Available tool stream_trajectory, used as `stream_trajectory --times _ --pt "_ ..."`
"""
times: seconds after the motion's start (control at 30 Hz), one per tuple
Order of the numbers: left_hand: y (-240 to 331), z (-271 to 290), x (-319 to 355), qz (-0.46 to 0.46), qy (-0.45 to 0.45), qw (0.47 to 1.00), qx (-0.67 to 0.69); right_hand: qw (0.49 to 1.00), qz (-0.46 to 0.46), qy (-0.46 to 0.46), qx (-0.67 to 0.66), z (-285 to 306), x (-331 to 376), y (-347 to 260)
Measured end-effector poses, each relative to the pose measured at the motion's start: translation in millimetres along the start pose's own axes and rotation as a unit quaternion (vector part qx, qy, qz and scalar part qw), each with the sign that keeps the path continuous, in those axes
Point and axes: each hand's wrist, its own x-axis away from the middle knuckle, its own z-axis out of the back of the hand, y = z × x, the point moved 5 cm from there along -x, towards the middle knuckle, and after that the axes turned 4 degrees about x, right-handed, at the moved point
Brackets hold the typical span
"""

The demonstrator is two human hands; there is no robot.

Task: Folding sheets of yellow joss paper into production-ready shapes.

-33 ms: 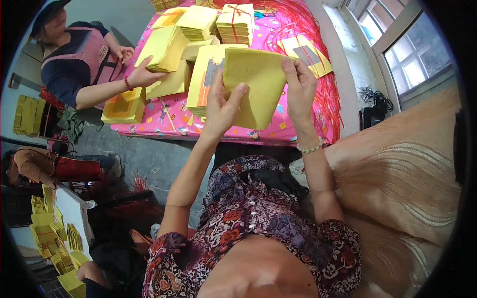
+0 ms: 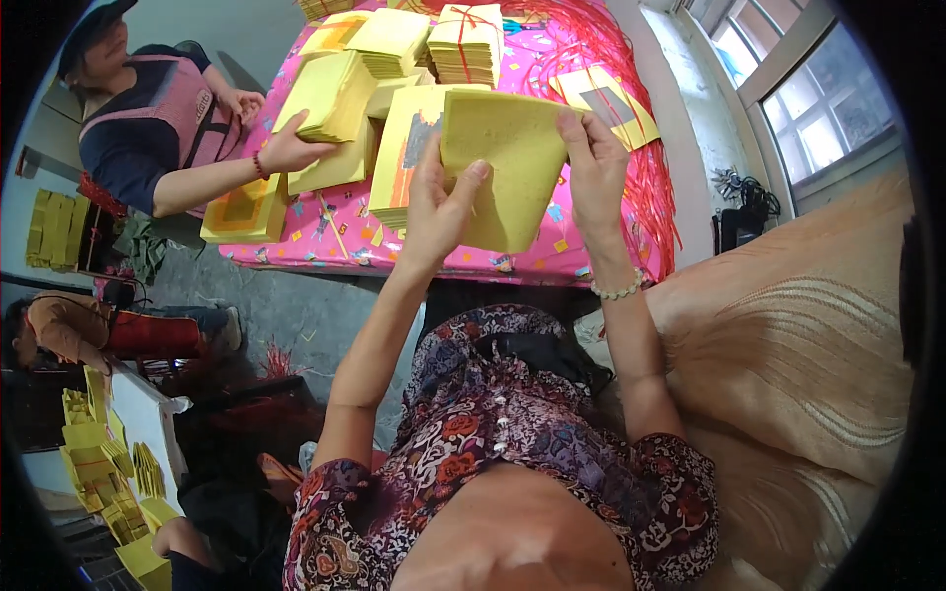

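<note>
Both hands are pinching a yellow paper sheaf (image 2: 507, 167) above the pink table's (image 2: 591, 258) near edge: the left hand (image 2: 439, 202) is gripping its left side, the right hand (image 2: 594, 163) its right edge. Yellow stacks (image 2: 394, 44) are crowding the tabletop beyond; a co-worker's hand (image 2: 291, 153) is pressing one stack.

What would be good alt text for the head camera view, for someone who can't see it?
Seen from above, a person's left hand and right hand hold a stack of square yellow paper sheets over a pink patterned table piled with more yellow paper. At upper left, a co-worker's hand grips another thick yellow paper stack.
</note>
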Motion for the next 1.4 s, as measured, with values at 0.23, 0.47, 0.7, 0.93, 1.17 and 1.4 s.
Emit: stream_trajectory --times 0.23,0.47,0.7,0.93,1.17,1.4 --pt "-3.4 -5.1 -12.6 0.023 -0.002 0.999 0.040 0.996 -0.034 -0.062 0.054 10.8 9.0 23.8" --pt "-25.5 2.0 -31.0 0.110 0.004 0.993 0.039 0.980 -0.160 -0.119 0.001 11.1 14.8 34.1" --pt "-43.7 0.1 -39.6 0.146 -0.018 0.987 0.059 0.984 -0.149 -0.099 0.028 22.2 13.1 46.3" --pt "-48.0 -3.9 -41.4 0.187 -0.008 0.981 0.056 0.977 -0.176 -0.119 0.021 25.5 21.6 48.3" --pt "-51.4 -10.0 -41.9 0.194 -0.004 0.979 0.057 0.974 -0.189 -0.120 0.032 33.1 35.2 55.0" --pt "-60.4 -16.4 -46.3 0.197 0.002 0.979 0.049 0.973 -0.159 -0.112 0.122 51.6 49.8 71.6"
